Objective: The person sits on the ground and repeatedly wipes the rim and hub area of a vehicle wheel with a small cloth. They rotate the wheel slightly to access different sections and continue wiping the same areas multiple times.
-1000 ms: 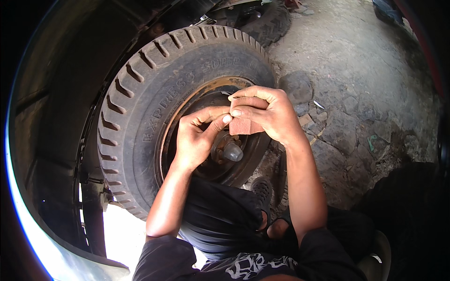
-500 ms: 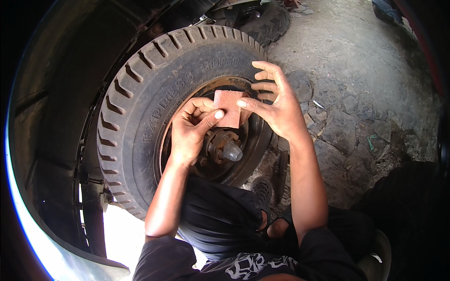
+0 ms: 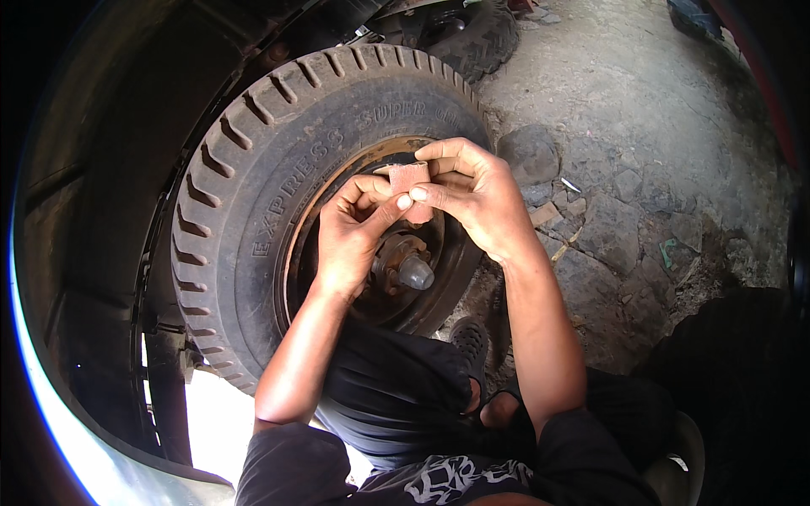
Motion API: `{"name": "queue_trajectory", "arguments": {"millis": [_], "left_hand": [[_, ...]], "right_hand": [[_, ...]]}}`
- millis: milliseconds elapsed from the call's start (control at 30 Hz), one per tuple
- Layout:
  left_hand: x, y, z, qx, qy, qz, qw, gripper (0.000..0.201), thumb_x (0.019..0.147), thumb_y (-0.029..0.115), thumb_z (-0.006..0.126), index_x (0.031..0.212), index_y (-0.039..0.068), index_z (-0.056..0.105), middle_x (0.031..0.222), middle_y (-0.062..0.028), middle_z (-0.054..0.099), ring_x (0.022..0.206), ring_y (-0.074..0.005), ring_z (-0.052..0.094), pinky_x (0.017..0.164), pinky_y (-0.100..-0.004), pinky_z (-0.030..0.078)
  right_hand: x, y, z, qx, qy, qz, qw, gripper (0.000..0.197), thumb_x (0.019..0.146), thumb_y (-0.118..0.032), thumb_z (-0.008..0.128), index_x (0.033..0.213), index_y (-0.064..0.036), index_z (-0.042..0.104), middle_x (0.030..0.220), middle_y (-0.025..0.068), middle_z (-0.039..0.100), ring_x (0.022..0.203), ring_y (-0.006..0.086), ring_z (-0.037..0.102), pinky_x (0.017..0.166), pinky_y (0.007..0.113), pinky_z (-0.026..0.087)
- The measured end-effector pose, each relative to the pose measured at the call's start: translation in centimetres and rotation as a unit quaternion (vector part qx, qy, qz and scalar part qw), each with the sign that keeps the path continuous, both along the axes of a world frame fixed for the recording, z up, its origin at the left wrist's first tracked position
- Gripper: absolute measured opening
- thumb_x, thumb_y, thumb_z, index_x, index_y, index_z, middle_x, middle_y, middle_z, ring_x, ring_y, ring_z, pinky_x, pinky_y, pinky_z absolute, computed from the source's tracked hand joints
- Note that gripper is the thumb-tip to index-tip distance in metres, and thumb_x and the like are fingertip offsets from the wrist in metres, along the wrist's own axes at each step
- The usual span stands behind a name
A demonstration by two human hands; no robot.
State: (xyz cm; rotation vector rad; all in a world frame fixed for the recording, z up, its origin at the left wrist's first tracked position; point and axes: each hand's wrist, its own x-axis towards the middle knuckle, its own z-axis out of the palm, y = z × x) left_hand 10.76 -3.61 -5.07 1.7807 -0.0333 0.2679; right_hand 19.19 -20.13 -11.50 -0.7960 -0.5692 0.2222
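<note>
A small piece of reddish-brown sandpaper [image 3: 408,176] is pinched between both hands, bent where the thumbs press it. My left hand [image 3: 354,223] grips its left side, thumb in front and fingers curled behind. On the other side my right hand [image 3: 472,198] holds it too, the thumb tip beside the left one and the fingers bent around its back. Just below the hands is a rusty wheel hub with a grey rounded cap [image 3: 415,273]. Around it stands a large black tyre [image 3: 228,211] with deep tread blocks.
A dark wheel arch [image 3: 93,211] curves along the left. Another tyre [image 3: 485,42] lies at the back. Broken stone and concrete floor [image 3: 624,185] spreads to the right, with a white stick [image 3: 570,185] on it. My foot in a black clog [image 3: 469,344] is below the wheel.
My right hand has come in from the right and closed on the sandpaper. The sheet, flat before, is now bent and shows smaller between the thumbs.
</note>
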Motion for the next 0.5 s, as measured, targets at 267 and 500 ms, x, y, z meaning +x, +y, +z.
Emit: {"name": "queue_trajectory", "arguments": {"millis": [267,500], "left_hand": [[-0.1,-0.3,0.4,-0.061,0.031,0.02,0.997,0.014,0.1,0.005,0.076,0.11,0.001,0.068,0.101,-0.0069,0.075,0.099,-0.0136,0.072,0.094,-0.0288,0.058],[0.1,-0.3,0.5,-0.105,0.016,-0.032,0.994,0.026,0.1,-0.001,0.073,0.125,-0.004,0.068,0.111,-0.0138,0.078,0.105,-0.0191,0.076,0.099,-0.0331,0.061]], "right_hand": [[0.3,-0.3,-0.2,0.031,0.024,0.011,0.999,0.04,0.087,0.004,0.084,0.123,0.0012,0.068,0.111,0.0108,0.075,0.102,0.0154,0.073,0.092,0.031,0.06],[0.8,-0.4,-0.6,-0.001,0.016,-0.027,1.0,0.036,0.089,0.005,0.082,0.122,0.0039,0.067,0.112,0.0138,0.075,0.103,0.0171,0.073,0.093,0.032,0.061]]}}
